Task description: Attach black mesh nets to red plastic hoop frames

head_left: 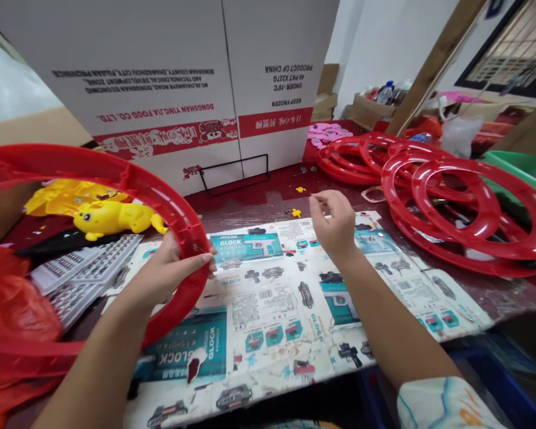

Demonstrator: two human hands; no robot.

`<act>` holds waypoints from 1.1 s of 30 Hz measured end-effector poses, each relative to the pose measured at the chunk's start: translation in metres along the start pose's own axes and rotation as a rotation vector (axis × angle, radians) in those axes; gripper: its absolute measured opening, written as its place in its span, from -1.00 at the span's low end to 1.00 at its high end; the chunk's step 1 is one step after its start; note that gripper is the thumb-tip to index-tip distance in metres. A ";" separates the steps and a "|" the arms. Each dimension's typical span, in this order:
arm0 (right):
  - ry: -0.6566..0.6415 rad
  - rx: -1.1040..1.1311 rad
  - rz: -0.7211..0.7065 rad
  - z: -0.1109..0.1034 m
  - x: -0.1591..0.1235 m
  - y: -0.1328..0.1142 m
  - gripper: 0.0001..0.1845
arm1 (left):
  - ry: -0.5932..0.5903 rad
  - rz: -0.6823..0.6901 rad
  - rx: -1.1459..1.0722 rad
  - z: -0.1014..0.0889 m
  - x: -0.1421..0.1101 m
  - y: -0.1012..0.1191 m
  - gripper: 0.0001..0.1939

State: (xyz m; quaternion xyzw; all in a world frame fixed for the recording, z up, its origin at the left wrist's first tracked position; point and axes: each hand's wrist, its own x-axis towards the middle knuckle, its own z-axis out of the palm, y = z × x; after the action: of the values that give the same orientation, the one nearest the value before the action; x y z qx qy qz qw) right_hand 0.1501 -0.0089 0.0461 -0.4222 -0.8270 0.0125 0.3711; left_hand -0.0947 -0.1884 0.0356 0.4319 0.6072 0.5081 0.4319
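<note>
My left hand (172, 271) grips the rim of a large red plastic ring (116, 173) held upright at the left, fingers wrapped round its right side. My right hand (335, 223) hovers over the printed cardboard sheet (272, 304) in the middle, fingertips pinched together near two small yellow pieces (297, 212); whether anything sits in the pinch I cannot make out. A stack of several more red rings (451, 202) lies on the table to the right of that hand.
A tall white carton (183, 89) stands at the back. Yellow toy figures (111, 217) and grey plastic parts (80, 274) lie at the left beside an orange bag (13, 310). A green bin (522, 167) and clutter sit far right.
</note>
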 end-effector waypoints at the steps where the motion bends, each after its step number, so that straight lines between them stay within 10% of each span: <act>1: 0.075 0.114 -0.163 0.001 -0.007 -0.011 -0.70 | -0.017 0.007 0.021 0.002 0.001 -0.001 -0.67; 5: -0.071 0.454 -0.658 0.014 -0.044 -0.052 -0.70 | -0.085 0.020 0.061 0.016 -0.001 -0.003 -0.67; 10: -0.285 0.489 -0.571 0.029 -0.063 -0.061 -0.79 | -0.165 -0.045 0.089 0.028 -0.004 -0.006 -0.60; 18: -0.196 0.216 -0.765 0.009 -0.050 -0.057 -0.71 | -0.237 0.019 0.402 0.031 0.001 -0.016 -0.38; 23: -0.227 0.248 -0.752 0.008 -0.046 -0.057 -0.71 | -0.433 -0.067 0.166 0.042 -0.001 -0.021 -0.36; 33: -0.418 0.402 -0.616 0.016 -0.048 -0.053 -0.76 | -0.414 -0.150 -0.035 0.054 -0.004 -0.023 -0.61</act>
State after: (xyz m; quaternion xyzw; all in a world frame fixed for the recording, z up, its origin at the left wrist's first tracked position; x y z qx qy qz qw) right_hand 0.1214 -0.0722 0.0239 -0.0628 -0.9531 0.1475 0.2565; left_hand -0.0438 -0.1813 0.0076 0.4731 0.5272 0.3852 0.5914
